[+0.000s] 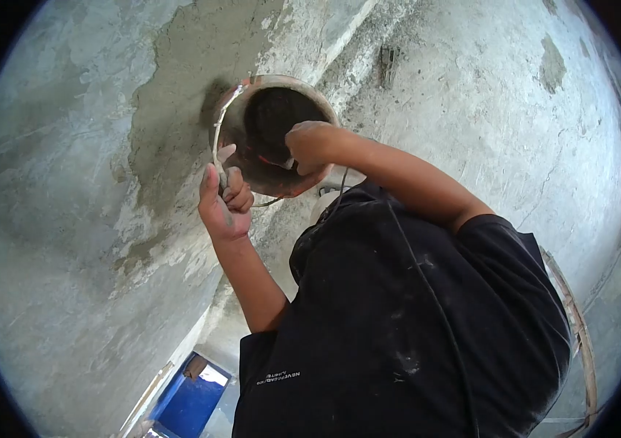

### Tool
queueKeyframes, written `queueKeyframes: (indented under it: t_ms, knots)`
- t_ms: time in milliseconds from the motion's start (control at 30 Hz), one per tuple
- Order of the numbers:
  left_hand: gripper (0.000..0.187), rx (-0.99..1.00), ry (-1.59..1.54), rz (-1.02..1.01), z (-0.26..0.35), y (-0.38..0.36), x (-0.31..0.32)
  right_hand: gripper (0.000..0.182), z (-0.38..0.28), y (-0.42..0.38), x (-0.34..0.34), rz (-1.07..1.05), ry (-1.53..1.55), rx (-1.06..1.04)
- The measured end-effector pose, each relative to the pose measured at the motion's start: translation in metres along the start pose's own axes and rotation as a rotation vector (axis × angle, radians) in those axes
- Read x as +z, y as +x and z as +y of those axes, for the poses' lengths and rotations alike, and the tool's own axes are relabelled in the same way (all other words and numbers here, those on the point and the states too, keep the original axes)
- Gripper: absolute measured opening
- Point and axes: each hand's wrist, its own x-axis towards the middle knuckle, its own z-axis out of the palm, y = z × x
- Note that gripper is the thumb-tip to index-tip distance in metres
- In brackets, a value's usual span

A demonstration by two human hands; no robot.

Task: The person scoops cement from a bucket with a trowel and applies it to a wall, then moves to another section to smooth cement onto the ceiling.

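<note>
A round, mortar-smeared bucket with reddish-orange patches is tipped so its mouth faces me. Its inside is dark, and I cannot make out what lies at the bottom. My left hand is closed round the bucket's thin, crusted handle, with the thumb raised. At the right side of the mouth, my right hand is closed in a fist, partly inside the rim. A small pale bit shows beneath its fingers, but what the fist grips is hidden.
Beside the bucket rises a grey plastered wall with a darker, damp-looking patch. Rough, stained concrete spreads to the right. A blue panel stands at lower left, and a curved pole-like strip is at lower right.
</note>
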Motion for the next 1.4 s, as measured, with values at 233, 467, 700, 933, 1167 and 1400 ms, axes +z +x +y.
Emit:
queueKeyframes:
  t_ms: [233,467,700,933,1167,1400]
  knots:
    - [0.045,-0.068,0.108,0.033,-0.014,0.01,0.003,0.032,0.069,-0.019,-0.02,-0.483,0.645,0.012]
    - [0.061,0.004,0.058,0.142,0.003,-0.012,-0.024,0.056,0.117,-0.066,0.015,-0.289,0.98,-0.04]
    - [0.08,0.114,-0.104,0.067,0.016,-0.025,-0.021,0.058,0.134,-0.107,0.01,-0.227,1.366,-0.11]
    - [0.076,0.062,0.002,0.114,0.014,-0.023,-0.025,0.062,0.119,-0.121,-0.013,0.095,1.452,-0.211]
    - [0.065,-0.038,-0.031,0.497,0.003,-0.027,-0.042,0.06,0.088,-0.033,0.011,0.563,1.583,0.06]
    - [0.061,-0.137,-0.001,0.572,-0.01,-0.045,-0.086,0.066,0.06,0.089,0.032,0.855,1.405,0.194]
